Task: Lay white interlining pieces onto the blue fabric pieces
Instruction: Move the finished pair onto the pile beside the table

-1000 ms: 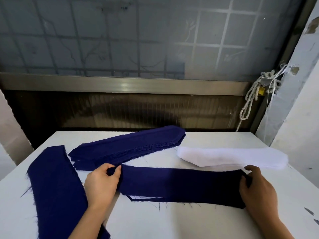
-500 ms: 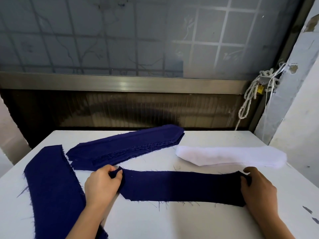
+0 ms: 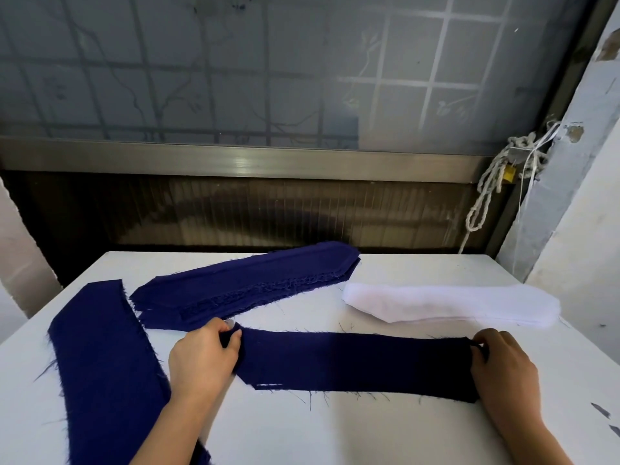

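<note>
Navy fabric pieces [image 3: 352, 360]; white interlining [image 3: 449, 303]; white table [image 3: 335, 431].

A dark blue strip [image 3: 355, 362] lay flat across the near middle of the surface [image 3: 335, 431], running left to right, with frayed edges and its left end cut on a slant. Behind it, a stack of blue pieces [image 3: 245, 286] lay at an angle, its right end farther back. A third blue piece [image 3: 104, 364] ran along the left side. The white interlining pieces [image 3: 449, 303] sat stacked just behind the strip's right half.
</note>
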A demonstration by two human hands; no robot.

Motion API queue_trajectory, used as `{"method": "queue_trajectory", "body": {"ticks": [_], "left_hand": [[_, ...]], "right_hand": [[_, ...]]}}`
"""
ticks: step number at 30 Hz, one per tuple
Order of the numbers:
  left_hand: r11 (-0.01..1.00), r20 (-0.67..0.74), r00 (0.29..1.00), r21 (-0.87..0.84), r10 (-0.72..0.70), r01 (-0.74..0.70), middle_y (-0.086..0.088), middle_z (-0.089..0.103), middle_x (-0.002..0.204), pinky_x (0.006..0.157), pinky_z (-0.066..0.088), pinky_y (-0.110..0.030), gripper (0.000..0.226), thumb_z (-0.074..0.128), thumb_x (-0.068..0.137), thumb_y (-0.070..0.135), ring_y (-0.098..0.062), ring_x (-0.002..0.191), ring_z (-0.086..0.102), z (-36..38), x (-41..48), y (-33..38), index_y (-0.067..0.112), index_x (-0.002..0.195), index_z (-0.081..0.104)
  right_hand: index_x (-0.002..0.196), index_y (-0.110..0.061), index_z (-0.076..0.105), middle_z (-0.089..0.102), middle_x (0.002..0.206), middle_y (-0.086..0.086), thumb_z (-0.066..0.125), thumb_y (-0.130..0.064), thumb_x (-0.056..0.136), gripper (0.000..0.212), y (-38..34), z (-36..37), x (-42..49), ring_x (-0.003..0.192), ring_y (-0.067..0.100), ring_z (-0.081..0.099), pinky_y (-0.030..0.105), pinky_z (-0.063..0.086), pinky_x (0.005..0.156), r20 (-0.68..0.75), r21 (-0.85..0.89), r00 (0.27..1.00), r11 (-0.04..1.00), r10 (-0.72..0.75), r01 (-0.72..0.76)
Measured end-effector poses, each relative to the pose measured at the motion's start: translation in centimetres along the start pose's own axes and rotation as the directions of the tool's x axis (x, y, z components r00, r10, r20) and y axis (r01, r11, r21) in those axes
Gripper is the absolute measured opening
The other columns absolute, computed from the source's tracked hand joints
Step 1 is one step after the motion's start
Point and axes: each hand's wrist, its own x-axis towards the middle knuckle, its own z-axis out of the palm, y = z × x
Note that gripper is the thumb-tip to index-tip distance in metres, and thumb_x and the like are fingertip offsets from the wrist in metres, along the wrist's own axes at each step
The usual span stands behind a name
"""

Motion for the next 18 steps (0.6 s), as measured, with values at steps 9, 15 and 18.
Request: {"method": "queue_trajectory", "body": {"ticks": [9,15,18], "left_hand": [[0.999,-0.034,0.999,-0.031,-0.022,0.021,0.010,0.064,0.072,0.050,0.034,-0.028,0.007,0.068,0.091,0.028,-0.014,0.059,0.052,-0.39,-0.36,0.35,0.021,0.088,0.066],[0.994,-0.081,0.997,0.110,0.010,-0.001,-0.008,0.064,0.091,0.077,0.046,-0.045,0.022,0.063,0.093,0.029,-0.029,0.083,0.057,-0.13,-0.37,0.14,0.008,0.095,0.065],[0.985,-0.045,0.999,0.171,-0.019,0.027,-0.006,0.065,0.094,0.080,0.045,-0.042,0.048,0.050,0.094,0.057,-0.028,0.088,0.056,-0.11,-0.40,0.31,0.012,0.092,0.069]], "right_hand": [[0.096,-0.005,0.063,0.056,0.093,0.014,0.056,-0.003,0.089,0.010,0.08,0.25,-0.04,0.080,0.036,0.051,0.037,0.040,0.063,0.000,-0.027,0.998,0.998,0.055,-0.055],[0.089,0.002,0.062,0.055,0.087,0.022,0.060,-0.011,0.086,0.014,0.15,0.15,-0.10,0.085,0.040,0.050,0.043,0.040,0.070,-0.032,-0.177,0.992,0.976,0.122,-0.126],[0.079,0.001,0.058,0.053,0.081,0.019,0.059,-0.037,0.088,0.040,-0.01,0.13,-0.19,0.082,0.038,0.050,0.042,0.039,0.069,-0.031,-0.210,0.988,0.965,0.154,-0.157]]}}
